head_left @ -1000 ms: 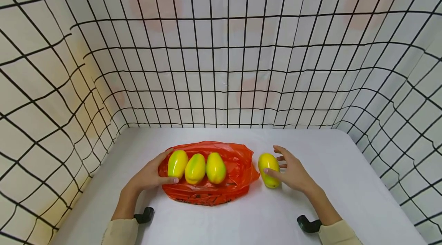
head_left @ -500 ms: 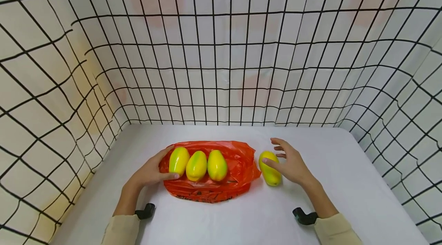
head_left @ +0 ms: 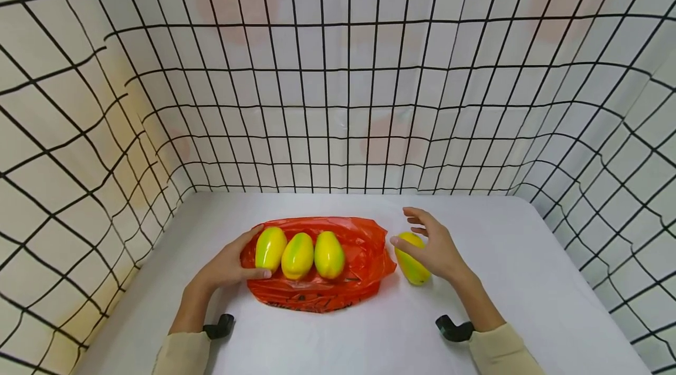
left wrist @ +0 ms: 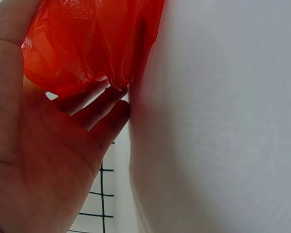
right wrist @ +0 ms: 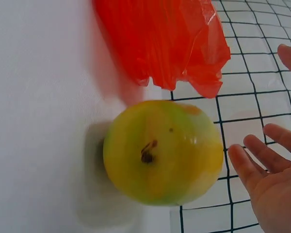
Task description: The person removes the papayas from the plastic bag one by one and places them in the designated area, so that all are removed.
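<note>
Three glossy yellow-green mangoes, a left one (head_left: 271, 247), a middle one (head_left: 298, 256) and a right one (head_left: 330, 254), lie in a row on a red plastic bag (head_left: 367, 254). My left hand (head_left: 227, 266) holds the bag's left end, thumb at the near side of the left mango; the left wrist view shows the fingers (left wrist: 109, 124) behind the red plastic. A separate mango (head_left: 413, 269) rests on the table just right of the bag, its stem end facing the right wrist camera. Over it hovers my right hand (head_left: 438, 249), fingers spread and holding nothing, partly hiding it.
A white cloth-covered table (head_left: 338, 345) bears everything. Behind it and at both sides rise white walls with a black grid (head_left: 348, 105). A black wrist camera (head_left: 219, 327) sticks out from the left wrist, and another black camera (head_left: 454, 329) from the right.
My right hand has come off the separate mango's right side and shifted up and left, over its top. That mango now lies more slanted. The left hand and bag stay put.
</note>
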Motion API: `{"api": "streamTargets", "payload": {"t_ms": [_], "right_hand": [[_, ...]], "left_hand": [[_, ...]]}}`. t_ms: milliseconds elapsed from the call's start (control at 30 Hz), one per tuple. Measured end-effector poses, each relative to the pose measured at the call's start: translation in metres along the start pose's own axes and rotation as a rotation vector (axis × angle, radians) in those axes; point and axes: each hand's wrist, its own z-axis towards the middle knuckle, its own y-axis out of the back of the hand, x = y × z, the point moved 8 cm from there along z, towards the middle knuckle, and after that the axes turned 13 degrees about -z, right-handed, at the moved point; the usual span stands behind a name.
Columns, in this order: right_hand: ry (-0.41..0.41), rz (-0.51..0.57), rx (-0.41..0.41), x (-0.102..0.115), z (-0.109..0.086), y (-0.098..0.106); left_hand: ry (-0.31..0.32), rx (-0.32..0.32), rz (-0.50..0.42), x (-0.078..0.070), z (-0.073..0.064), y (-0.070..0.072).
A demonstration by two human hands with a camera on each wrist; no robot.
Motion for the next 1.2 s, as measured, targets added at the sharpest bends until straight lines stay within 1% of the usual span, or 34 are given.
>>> {"api": "streamTargets", "payload": {"t_ms": [167, 333, 567, 733, 833, 1033, 1200], "right_hand": [[0.017, 0.043, -0.006, 0.011, 0.001, -0.005], [0.039, 0.07, -0.01, 0.019, 0.001, -0.01], [0.068, 0.116, 0.007, 0.034, 0.002, -0.019], [0.103, 0.141, 0.016, 0.048, 0.002, -0.026], [0.122, 0.157, 0.028, 0.055, 0.002, -0.03], [0.099, 0.187, 0.077, 0.062, 0.002, -0.043], [0.106, 0.227, 0.115, 0.068, 0.002, -0.051]], "left_hand": [[0.006, -0.002, -0.002, 0.0, 0.0, -0.001], [-0.005, 0.001, -0.014, 0.0, 0.001, -0.002], [-0.006, -0.004, -0.013, 0.002, 0.002, -0.001], [-0.005, -0.006, -0.019, 0.003, 0.002, -0.001], [-0.005, -0.007, -0.022, 0.003, 0.001, -0.001], [-0.012, -0.005, -0.019, 0.002, 0.001, -0.001], [-0.01, -0.006, -0.013, 0.002, 0.002, -0.001]]}}
